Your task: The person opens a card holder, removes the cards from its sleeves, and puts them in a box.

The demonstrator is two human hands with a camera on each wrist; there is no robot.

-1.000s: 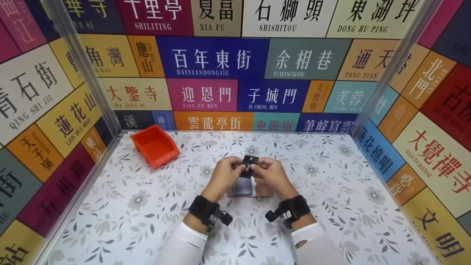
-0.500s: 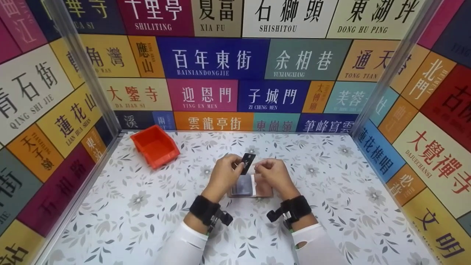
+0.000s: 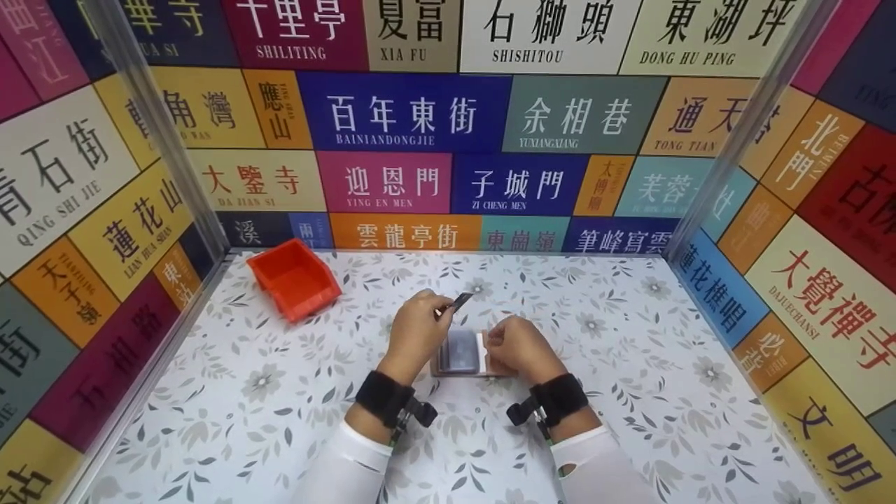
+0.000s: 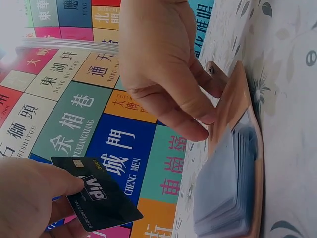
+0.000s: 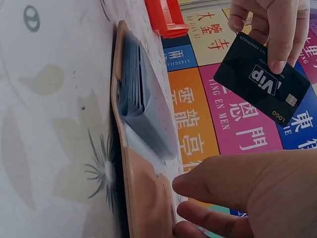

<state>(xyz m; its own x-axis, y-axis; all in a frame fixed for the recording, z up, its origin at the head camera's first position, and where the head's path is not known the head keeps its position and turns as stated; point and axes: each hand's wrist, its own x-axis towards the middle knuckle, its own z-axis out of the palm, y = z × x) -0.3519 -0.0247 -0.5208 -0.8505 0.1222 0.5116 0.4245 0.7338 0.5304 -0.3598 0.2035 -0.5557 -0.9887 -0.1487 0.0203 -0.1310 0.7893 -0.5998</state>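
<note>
My left hand (image 3: 416, 332) pinches a black VIP card (image 4: 99, 193) between thumb and fingers, raised above the table. The card appears nearly edge-on in the head view, while its printed face shows in both wrist views. Below lies an opened brown card holder (image 5: 148, 193), with a stack of clear plastic sleeves (image 3: 460, 351) on its left half. My right hand (image 3: 521, 344) is over the holder's right cover, thumb and fingertips right at the cover's surface, fingers loosely bent. A snap button (image 4: 212, 70) shows on the holder's strap.
A red plastic bin (image 3: 297, 280) stands at the back left of the table. The white tabletop (image 3: 280, 434) has a floral print. Walls with colourful place-name panels (image 3: 406, 112) enclose the back and both sides.
My right hand has let go of the card and come down to the holder's right cover. My left hand has moved slightly left with the card and turned it nearly edge-on.
</note>
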